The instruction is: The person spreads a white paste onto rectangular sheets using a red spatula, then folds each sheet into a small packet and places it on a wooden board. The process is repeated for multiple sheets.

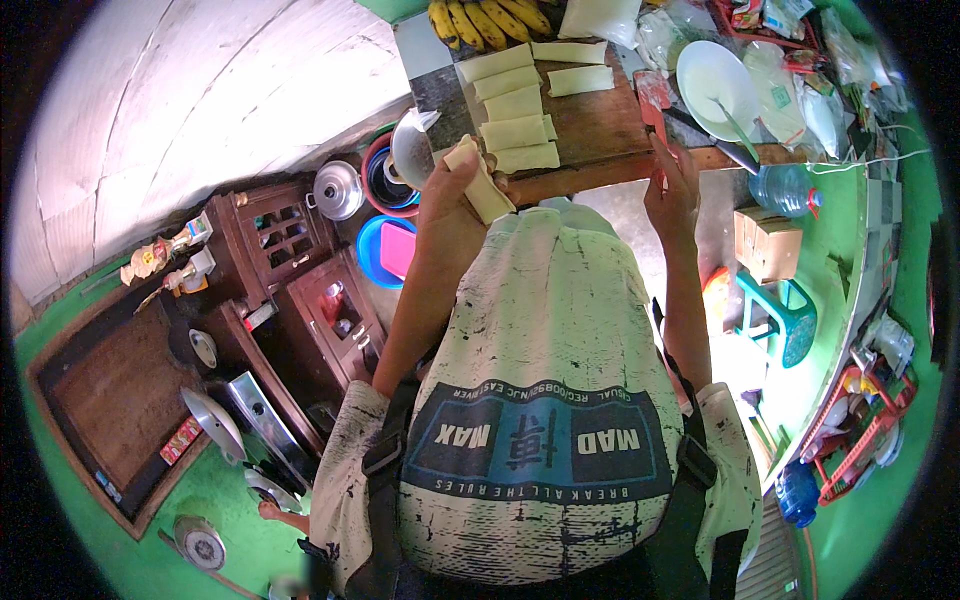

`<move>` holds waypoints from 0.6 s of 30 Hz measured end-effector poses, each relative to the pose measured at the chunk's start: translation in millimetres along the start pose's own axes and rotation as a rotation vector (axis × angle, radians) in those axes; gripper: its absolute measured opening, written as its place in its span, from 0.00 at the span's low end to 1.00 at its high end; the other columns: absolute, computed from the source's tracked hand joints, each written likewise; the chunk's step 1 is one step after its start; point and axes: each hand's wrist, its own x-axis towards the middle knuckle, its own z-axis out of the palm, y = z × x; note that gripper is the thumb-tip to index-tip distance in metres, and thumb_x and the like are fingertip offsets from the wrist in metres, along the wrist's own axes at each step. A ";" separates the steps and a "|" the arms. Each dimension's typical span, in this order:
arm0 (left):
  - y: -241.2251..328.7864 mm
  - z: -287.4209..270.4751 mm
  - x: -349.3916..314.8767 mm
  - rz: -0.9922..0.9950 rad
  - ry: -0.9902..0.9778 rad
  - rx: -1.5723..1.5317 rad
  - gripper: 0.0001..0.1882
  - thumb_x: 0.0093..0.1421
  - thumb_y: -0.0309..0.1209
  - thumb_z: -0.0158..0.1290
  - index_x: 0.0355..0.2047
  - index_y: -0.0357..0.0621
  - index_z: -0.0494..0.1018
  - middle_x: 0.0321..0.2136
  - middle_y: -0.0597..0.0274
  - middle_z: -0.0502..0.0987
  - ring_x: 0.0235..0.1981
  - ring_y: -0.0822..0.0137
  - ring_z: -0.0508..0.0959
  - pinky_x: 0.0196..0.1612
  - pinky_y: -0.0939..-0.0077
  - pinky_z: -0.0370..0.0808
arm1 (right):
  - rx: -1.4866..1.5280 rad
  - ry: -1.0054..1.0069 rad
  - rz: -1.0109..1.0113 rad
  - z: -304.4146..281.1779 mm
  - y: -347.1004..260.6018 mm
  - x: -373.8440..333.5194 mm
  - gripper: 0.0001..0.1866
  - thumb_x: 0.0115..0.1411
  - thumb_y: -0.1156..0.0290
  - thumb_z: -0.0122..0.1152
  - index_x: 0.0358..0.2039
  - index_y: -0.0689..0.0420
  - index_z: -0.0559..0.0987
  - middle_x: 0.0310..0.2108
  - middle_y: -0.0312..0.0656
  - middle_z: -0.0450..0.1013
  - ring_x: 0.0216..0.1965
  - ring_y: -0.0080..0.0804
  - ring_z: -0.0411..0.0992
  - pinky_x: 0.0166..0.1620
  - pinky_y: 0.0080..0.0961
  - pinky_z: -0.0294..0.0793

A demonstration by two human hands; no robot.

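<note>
The brown counter (600,120) holds wraps — my left hand (450,190) grips a roll (482,185); right hand (675,185) fingers open. Loose grip — it could unroll.

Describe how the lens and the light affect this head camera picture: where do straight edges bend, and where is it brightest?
Head view: fisheye bends the green wall and the wooden table edge toward the rim, and the corners are black. Daylight is strongest on the white plate; the cabinet sits in shade. The wrapped roll in the left hand stays sharp.
</note>
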 end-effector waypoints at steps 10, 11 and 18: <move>-4.1 -2.0 7.4 -0.014 -0.062 0.121 0.23 0.64 0.24 0.54 0.58 0.41 0.63 0.39 0.59 0.74 0.36 0.65 0.78 0.40 0.63 0.80 | -0.039 -0.035 0.009 0.2 10.6 -16.8 0.26 0.58 0.80 0.59 0.58 0.50 0.76 0.50 0.45 0.76 0.50 0.46 0.72 0.56 0.40 0.70; -4.2 -2.2 7.3 -0.014 -0.065 0.104 0.23 0.64 0.24 0.53 0.59 0.41 0.62 0.40 0.58 0.74 0.36 0.64 0.78 0.41 0.62 0.81 | -0.054 -0.046 -0.008 -1.1 11.8 -15.9 0.26 0.58 0.79 0.58 0.58 0.50 0.76 0.50 0.45 0.76 0.50 0.46 0.72 0.56 0.41 0.69; -2.7 0.1 3.4 -0.024 -0.053 0.125 0.24 0.68 0.23 0.47 0.63 0.38 0.58 0.45 0.51 0.75 0.48 0.52 0.80 0.50 0.54 0.81 | -0.046 -0.093 -0.002 0.1 24.3 -13.3 0.29 0.56 0.76 0.59 0.60 0.45 0.75 0.52 0.44 0.74 0.52 0.50 0.69 0.59 0.46 0.65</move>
